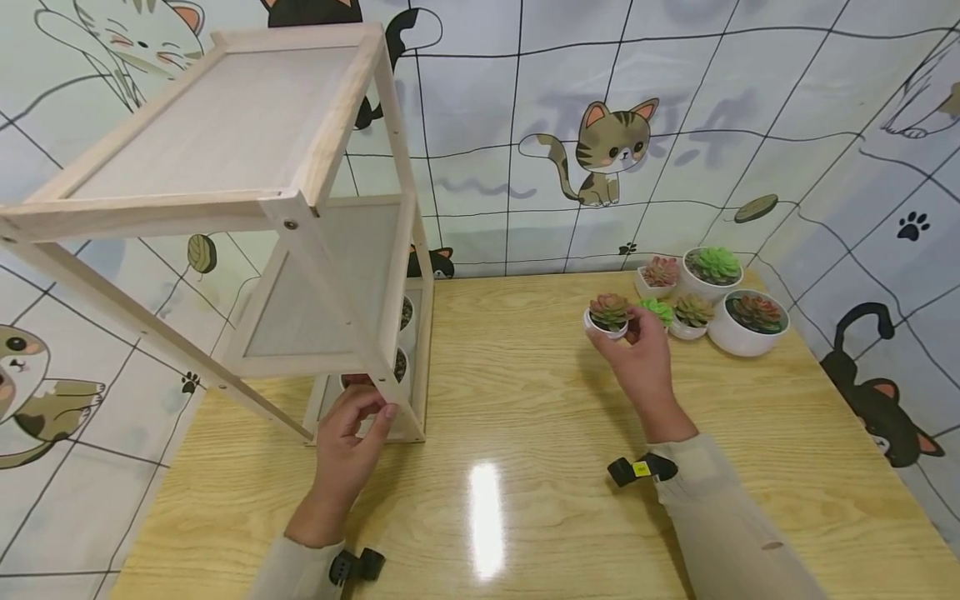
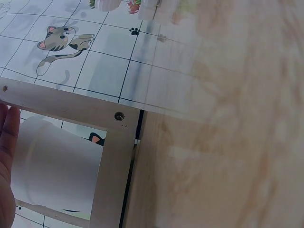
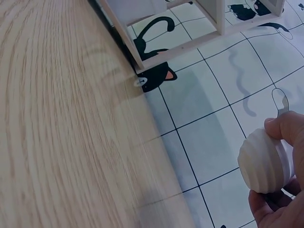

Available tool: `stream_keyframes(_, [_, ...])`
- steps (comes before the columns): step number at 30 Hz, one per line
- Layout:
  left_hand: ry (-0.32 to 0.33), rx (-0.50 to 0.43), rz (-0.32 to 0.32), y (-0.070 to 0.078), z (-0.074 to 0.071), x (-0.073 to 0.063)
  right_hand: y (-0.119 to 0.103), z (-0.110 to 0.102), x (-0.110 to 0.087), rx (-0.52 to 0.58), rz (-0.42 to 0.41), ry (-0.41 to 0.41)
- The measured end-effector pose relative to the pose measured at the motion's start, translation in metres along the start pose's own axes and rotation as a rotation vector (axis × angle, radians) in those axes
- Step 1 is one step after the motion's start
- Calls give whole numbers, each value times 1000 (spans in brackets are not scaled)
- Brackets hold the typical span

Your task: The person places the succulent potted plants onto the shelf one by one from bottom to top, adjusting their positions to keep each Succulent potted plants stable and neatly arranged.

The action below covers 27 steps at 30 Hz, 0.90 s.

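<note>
- Left arm [image 1: 296, 571], one, sleeved: we log it at 7 o'clock in the head view, aimed toward 1 o'clock.
- Left hand [image 1: 349, 433], one, bare: between 7 and 8 o'clock, fingertips partly hidden from us.
- Right arm [image 1: 731, 517], one, sleeved: between 4 and 5 o'clock, aimed toward 11.
- Right hand [image 1: 647, 367], one, bare: we enter it between 3 and 4 o'clock, thumb and fingers pinching.
</note>
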<state>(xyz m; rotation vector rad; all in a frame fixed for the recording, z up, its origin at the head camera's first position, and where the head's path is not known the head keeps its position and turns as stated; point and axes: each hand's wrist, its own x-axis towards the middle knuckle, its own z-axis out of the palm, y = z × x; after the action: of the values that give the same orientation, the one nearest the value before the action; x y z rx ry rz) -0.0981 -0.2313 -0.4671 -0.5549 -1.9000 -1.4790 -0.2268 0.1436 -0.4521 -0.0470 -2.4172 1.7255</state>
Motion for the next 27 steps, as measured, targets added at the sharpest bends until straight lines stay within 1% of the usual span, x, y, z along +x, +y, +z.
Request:
stream_keyframes(10, [2, -5, -19, 0, -1, 0, -5, 15, 4, 18, -44, -42])
stream_keyframes(19, [1, 14, -24, 0, -2, 0, -11, 33, 6, 64, -72, -70])
stream_keyframes(27, [-6, 10, -27, 1, -3, 0, -16, 47, 8, 62, -93, -115])
